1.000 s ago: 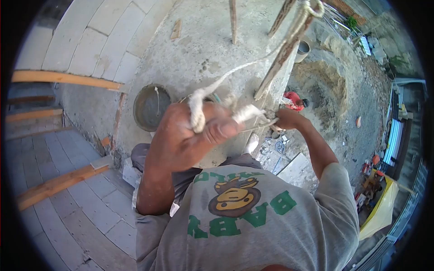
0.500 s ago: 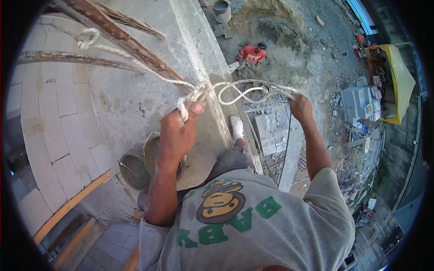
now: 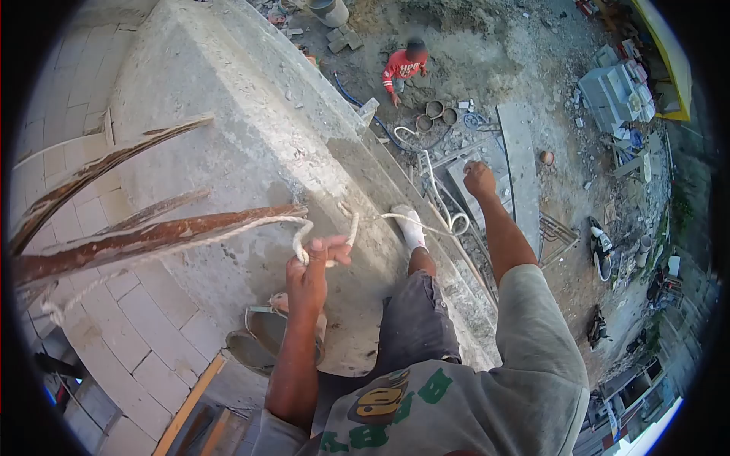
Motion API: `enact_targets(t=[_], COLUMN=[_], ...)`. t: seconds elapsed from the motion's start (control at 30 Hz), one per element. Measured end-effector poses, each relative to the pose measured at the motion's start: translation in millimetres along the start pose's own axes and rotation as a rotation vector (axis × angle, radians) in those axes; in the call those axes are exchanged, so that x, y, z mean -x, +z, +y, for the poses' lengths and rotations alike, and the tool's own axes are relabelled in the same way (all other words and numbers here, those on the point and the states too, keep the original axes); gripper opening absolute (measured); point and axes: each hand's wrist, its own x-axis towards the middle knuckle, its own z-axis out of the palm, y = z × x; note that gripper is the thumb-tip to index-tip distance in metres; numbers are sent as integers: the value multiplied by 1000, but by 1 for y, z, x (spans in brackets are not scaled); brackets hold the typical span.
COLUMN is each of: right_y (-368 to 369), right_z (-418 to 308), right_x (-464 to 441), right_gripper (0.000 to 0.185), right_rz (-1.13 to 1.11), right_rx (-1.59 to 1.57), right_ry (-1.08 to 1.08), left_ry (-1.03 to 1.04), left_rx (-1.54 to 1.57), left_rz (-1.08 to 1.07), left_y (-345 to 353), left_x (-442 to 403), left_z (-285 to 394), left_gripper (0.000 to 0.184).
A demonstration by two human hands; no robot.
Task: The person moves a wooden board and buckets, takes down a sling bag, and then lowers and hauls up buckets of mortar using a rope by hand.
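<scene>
My left hand (image 3: 308,277) holds a white rope (image 3: 268,221), which loops over its fingers. To the left, the rope runs along a rusty brown pole (image 3: 163,234). On the other side it goes past my foot, over the concrete ledge (image 3: 304,156), and curls loosely in the air beyond the edge. My right hand (image 3: 479,180) is out past the ledge with fingers curled closed. No rope shows in it, and the loose curl hangs apart from it, to its left.
Below the ledge, a person in a red top (image 3: 404,67) stands near several round containers (image 3: 434,109). A long grey board (image 3: 518,171) lies down there. Buckets (image 3: 266,334) stand beside my left forearm. My white-socked foot (image 3: 411,226) rests at the ledge. Pale blocks (image 3: 156,327) form a wall at left.
My right hand has moved down and away from the rope it held. The loop between my hands has dropped outward over the edge. My left hand has lowered, still with rope. The view has turned.
</scene>
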Motion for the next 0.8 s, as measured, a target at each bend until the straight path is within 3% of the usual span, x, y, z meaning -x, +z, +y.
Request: enact_targets(t=[0.17,0.23,0.3,0.33,0.4,0.47,0.5,0.53,0.6,0.63,0.7,0.77,0.8], right_y=[124,143,159,161,170,191,207,217,206,229,198,198,189], right_z=[6,-17,-35,-48,-62,-74,-79,-81,-91,-69,-72,-55,-55], right_x=[10,48,79,93,96,101,89,77,42,20,-18,-48,-57], right_gripper=[20,34,54,65,80,87,90,87,61,44,15,9,9], right_rz=[-87,-106,-572,-652,-750,-787,-678,-614,-388,-500,-650,-624,-571], right_rx=[-133,-289,-917,-1096,-1414,-1705,-1830,-1966,-1904,-2224,-2202,-2019,-1939], right_ry=[106,204,867,984,1078,1064,1133,1128,1152,1212,994,926,1038], left_ry=[-195,-267,-299,-376,-530,-427,-386,-385,-364,-327,5,13,13], left_rx=[142,132,60,50,47,92,107,93,102,121,-200,-418,-515], left_rz=[-183,-236,-303,-318,-314,-321,-316,-356,-340,-293,-52,160,243], left_y=[55,85,114,121,134,146,150,151,145,141,122,84,71], left_x=[-49,-71,-99,-110,-128,-129,-124,-123,-113,-105,-85,-61,-44], left_z=[-57,-88,-127,-144,-175,-183,-187,-194,-210,-218,-225,-224,-224], left_gripper=[49,51,53,53,52,51,50,47,40,38,37,39,40])
